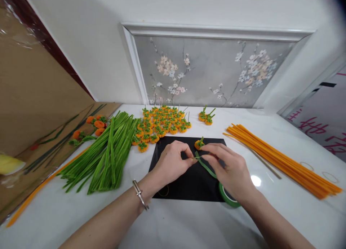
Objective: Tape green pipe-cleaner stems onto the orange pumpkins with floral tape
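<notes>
Our left hand (173,158) and right hand (229,164) pinch a thin green strand (198,157) — each grip narrow. Uneven tugging could snap it; the loose tape (207,168) could catch our fingers.

Bright, even indoor light. Hard glare spot on white tabletop (256,180), right; glints on clear plastic (18,31), far left. Soft shadow along near edge. Wide-lens stretch toward edges, far-right corner dark. Thin green strand (198,157), pink lettering (313,125) soft.
</notes>
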`<state>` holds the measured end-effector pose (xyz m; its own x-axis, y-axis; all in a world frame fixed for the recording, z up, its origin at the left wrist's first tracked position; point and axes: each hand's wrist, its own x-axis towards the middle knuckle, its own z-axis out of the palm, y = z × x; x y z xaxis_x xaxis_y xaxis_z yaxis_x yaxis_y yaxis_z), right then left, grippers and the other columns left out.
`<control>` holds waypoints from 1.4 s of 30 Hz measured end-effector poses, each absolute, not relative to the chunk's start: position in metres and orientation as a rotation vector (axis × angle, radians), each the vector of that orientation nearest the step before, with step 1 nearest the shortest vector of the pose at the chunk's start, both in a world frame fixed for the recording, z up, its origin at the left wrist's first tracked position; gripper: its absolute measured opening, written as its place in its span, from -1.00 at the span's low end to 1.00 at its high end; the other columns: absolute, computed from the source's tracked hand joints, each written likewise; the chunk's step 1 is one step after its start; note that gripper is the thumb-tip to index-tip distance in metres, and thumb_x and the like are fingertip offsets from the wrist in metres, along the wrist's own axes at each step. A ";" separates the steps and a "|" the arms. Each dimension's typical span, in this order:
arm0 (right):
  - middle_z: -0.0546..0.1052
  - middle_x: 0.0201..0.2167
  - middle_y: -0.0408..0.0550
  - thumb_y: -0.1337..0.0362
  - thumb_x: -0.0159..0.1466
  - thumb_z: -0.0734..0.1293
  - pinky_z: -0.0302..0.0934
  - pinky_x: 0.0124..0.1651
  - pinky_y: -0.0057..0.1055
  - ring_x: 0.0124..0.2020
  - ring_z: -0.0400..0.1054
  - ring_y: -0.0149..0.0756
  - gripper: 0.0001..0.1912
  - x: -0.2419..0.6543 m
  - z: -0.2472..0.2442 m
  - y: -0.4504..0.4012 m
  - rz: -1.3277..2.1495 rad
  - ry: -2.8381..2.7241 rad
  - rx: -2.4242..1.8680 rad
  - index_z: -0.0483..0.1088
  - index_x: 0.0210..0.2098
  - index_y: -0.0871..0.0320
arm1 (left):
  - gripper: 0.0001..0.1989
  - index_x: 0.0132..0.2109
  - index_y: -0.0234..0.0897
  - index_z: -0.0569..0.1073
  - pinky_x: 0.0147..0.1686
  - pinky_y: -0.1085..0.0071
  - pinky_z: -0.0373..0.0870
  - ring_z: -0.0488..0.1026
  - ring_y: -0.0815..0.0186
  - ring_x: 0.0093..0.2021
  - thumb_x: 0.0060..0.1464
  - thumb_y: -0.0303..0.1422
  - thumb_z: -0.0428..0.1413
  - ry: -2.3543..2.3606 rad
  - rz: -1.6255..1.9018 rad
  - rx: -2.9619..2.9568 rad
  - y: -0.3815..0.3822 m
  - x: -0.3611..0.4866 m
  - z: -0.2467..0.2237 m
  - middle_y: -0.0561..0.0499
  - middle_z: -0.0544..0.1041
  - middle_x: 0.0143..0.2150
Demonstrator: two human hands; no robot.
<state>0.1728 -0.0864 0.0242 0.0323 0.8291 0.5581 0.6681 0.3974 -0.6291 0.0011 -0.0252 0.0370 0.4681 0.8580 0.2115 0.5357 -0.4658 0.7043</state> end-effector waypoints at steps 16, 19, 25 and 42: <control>0.40 -0.58 -0.11 0.24 0.34 0.12 0.10 -0.47 -0.44 -0.54 0.25 -0.36 -0.65 0.158 0.017 -0.087 0.386 -1.812 -1.558 0.29 -0.55 0.15 | -0.80 -0.51 -0.27 0.38 -0.10 0.20 0.17 0.35 0.25 -0.21 0.03 -0.56 0.05 1.094 0.921 2.798 -0.040 0.008 0.041 0.06 0.47 -0.48; 0.40 -0.60 -0.11 0.11 0.36 0.06 0.13 -0.55 -0.48 -0.59 0.26 -0.38 -0.57 0.159 0.022 -0.087 0.919 -1.544 -1.507 0.29 -0.54 0.16 | -0.77 -0.48 -0.26 0.39 -0.04 0.13 0.13 0.34 0.22 -0.18 0.12 -0.52 0.00 1.048 0.996 2.947 -0.040 0.006 0.039 0.02 0.48 -0.46; 0.51 -0.37 -0.06 0.23 0.30 0.19 0.24 -0.33 -0.41 -0.38 0.39 -0.29 -0.82 0.161 0.021 -0.087 0.435 -1.735 -1.487 0.41 -0.27 0.13 | -0.79 -0.47 -0.26 0.38 0.01 0.10 0.12 0.35 0.23 -0.17 0.09 -0.55 0.00 1.082 0.998 2.951 -0.040 0.006 0.035 0.03 0.47 -0.45; 0.55 -0.20 -0.04 0.32 0.32 0.22 0.27 -0.21 -0.34 -0.24 0.41 -0.27 -0.78 0.177 0.019 -0.085 -0.146 -1.912 -1.319 0.45 -0.11 0.07 | -0.77 -0.38 -0.23 0.54 0.00 0.35 0.32 0.40 0.30 -0.03 0.13 -0.50 0.02 0.809 0.690 2.465 -0.018 -0.010 0.054 0.01 0.51 -0.10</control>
